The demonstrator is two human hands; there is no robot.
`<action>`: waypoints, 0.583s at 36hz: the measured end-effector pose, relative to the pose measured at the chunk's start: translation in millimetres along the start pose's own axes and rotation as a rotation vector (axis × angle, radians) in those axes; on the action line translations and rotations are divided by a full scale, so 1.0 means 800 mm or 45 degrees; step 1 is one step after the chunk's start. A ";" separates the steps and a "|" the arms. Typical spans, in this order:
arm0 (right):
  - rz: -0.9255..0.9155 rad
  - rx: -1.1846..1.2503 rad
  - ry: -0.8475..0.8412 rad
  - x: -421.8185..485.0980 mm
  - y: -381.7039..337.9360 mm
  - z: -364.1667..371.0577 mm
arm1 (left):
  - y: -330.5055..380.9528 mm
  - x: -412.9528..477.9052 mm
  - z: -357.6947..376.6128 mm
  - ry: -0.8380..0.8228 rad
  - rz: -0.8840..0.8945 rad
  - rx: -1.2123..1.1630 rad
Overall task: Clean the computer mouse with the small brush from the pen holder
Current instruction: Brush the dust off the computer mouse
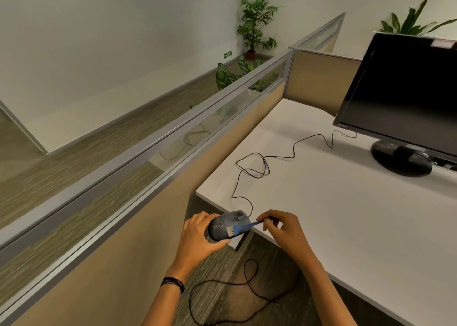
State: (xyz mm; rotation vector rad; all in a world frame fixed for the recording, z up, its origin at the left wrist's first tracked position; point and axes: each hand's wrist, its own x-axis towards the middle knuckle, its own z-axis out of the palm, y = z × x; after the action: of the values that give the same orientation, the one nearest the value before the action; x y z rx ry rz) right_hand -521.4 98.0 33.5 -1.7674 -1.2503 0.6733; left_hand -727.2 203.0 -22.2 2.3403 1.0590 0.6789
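The left hand (197, 236) grips the computer mouse (227, 226) from the left, fingers curled over its far side and thumb under its near side. The right hand (284, 229) pinches the handle of the small blue brush (244, 228) between thumb and fingertips. The pale brush bristles rest on the top shell of the mouse, which carries white specks. The mouse is held at the near left corner of the white desk (346, 214), partly past its edge.

The mouse cable (294, 150) runs from the front of the mouse across the desk in loose loops toward the black monitor (408, 90) at far right. A loose cable (251, 260) loops over the carpet below the hands. A dark wristband (173, 282) circles the left wrist. A glass-topped partition (173, 147) borders the desk on the left.
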 end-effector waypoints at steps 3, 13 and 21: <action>0.058 -0.049 0.100 -0.001 0.006 -0.001 | 0.001 0.001 0.000 0.000 0.003 -0.010; -0.023 0.007 0.010 0.003 -0.002 -0.004 | 0.001 0.002 0.004 -0.007 0.001 -0.003; 0.008 0.070 0.141 0.001 -0.005 -0.008 | -0.001 0.003 0.005 0.010 0.027 -0.006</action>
State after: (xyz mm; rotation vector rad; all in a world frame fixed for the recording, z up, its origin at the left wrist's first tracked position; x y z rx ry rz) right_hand -518.1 97.1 39.8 -1.7402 -1.1416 0.5999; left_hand -723.7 204.5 -25.3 2.3499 1.0363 0.6987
